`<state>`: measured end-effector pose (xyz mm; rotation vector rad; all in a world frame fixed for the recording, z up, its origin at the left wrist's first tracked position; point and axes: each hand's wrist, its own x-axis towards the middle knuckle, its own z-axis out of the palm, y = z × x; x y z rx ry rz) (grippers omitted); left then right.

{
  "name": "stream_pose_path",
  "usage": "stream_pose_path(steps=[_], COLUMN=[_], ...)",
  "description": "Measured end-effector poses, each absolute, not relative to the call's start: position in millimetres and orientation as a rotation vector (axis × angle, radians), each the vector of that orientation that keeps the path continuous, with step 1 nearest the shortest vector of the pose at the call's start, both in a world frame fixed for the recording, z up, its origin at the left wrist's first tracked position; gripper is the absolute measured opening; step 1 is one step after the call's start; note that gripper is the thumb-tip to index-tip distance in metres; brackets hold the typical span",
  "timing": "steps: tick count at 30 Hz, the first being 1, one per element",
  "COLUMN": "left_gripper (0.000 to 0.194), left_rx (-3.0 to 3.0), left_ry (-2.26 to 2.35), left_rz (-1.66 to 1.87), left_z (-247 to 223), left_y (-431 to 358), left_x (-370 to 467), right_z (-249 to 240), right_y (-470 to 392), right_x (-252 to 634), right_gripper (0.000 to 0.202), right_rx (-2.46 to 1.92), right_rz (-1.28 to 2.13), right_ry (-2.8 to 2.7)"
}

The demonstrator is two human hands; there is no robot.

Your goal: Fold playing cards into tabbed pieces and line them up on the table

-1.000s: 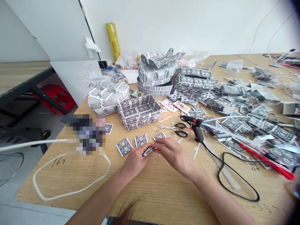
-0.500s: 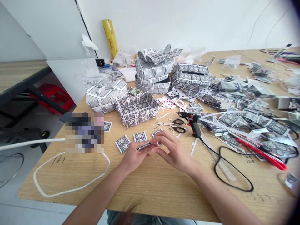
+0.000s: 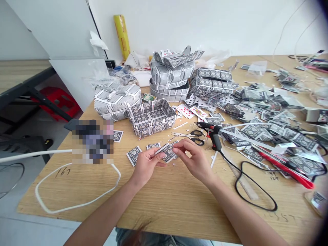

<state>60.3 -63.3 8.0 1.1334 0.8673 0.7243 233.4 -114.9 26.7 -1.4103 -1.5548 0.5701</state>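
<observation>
Between my two hands is a playing card (image 3: 167,153), its dark patterned back facing up. My left hand (image 3: 146,167) pinches its left side with the thumb on top. The fingertips of my right hand (image 3: 195,159) close on its right edge. Just beyond lie a folded card piece (image 3: 134,155) and another card piece (image 3: 153,146), partly covered by my left hand. Scissors (image 3: 191,135) with black handles rest past my right hand, beside a black hot glue gun (image 3: 210,131). An open box woven from cards (image 3: 152,119) stands farther back.
Finished-looking card boxes (image 3: 116,102) stand at the back, some stacked (image 3: 171,75). Loose cards (image 3: 271,126) heap over the right side. A red-handled tool (image 3: 287,169), a black cord (image 3: 256,182), a clear ruler (image 3: 242,181) and a white cable (image 3: 77,206) lie around my arms.
The card, seen nearly edge-on before, is now turned with its patterned back visible. My hands have moved slightly apart, and the camera view has shifted a little.
</observation>
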Motion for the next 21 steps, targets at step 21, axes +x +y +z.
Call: stream_pose_path(steps=[21], left_gripper=[0.044], left_rx=[1.102], left_ry=[0.824], left_rz=[0.672], left_z=[12.5], left_y=[-71.8], left_x=[63.8], right_z=[18.4], right_y=[-118.6], right_x=[224.3], right_gripper=[0.037], right_rx=[-1.573], right_rz=[0.658], right_ry=[-1.713])
